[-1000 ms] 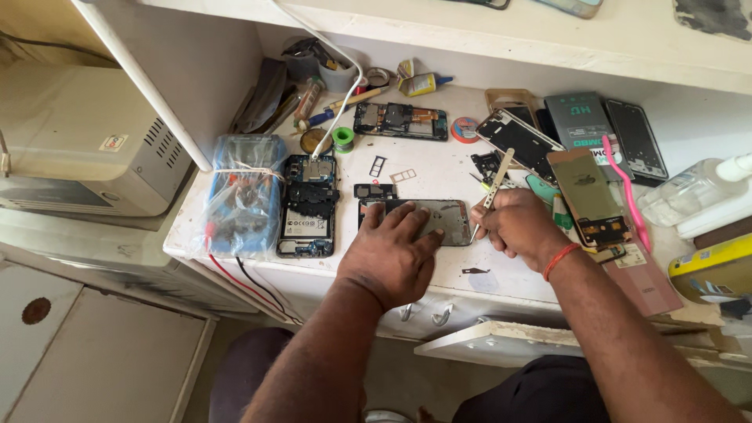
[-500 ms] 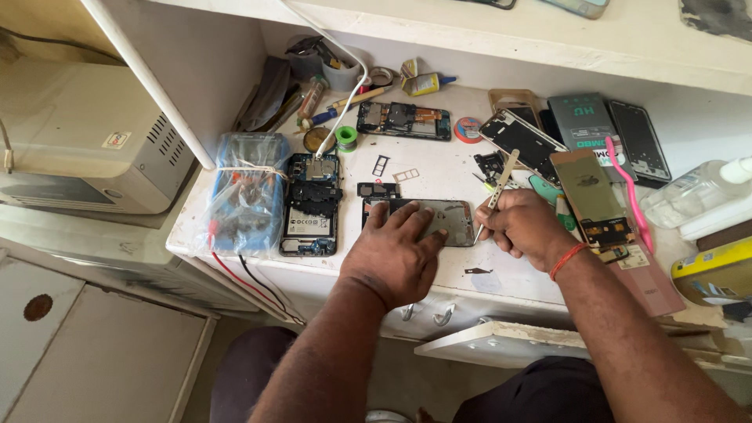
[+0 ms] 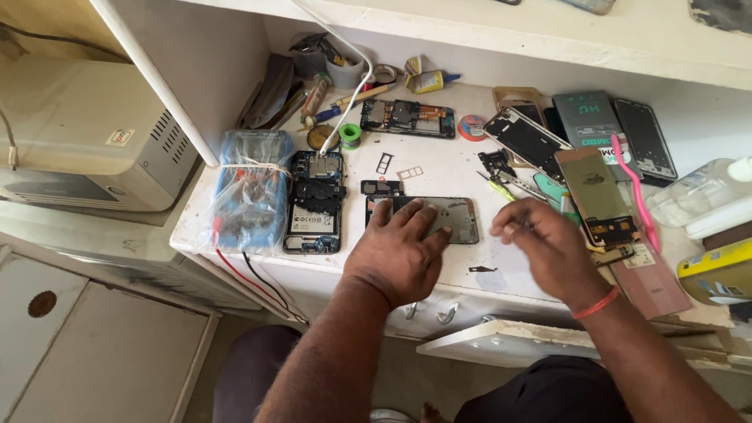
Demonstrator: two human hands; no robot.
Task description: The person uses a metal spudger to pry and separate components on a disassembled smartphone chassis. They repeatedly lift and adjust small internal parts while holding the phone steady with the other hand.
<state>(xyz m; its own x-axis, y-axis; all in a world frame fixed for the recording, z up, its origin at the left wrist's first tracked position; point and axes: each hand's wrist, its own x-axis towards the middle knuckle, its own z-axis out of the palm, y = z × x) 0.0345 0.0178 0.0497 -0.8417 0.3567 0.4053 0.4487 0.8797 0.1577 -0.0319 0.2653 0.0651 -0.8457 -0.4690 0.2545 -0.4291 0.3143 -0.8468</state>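
White workbench (image 3: 446, 176), opened phone with exposed battery (image 3: 315, 202), plastic-wrapped device (image 3: 252, 192), grey phone frame (image 3: 454, 215), circuit-board phone chassis (image 3: 407, 117), green solder spool (image 3: 350, 135), pink toothbrush (image 3: 633, 188)

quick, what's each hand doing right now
Left hand: open, flat on the phone frame.
Right hand: blurred, cannot tell what it holds.

even, bright daylight on the white bench (image 3: 439, 176); soft shadows beneath the shelf above it; right hand (image 3: 548, 247) motion-blurred; slight wide-angle bending at edges.

Head view, steep downward, close over workbench (image 3: 439, 176)
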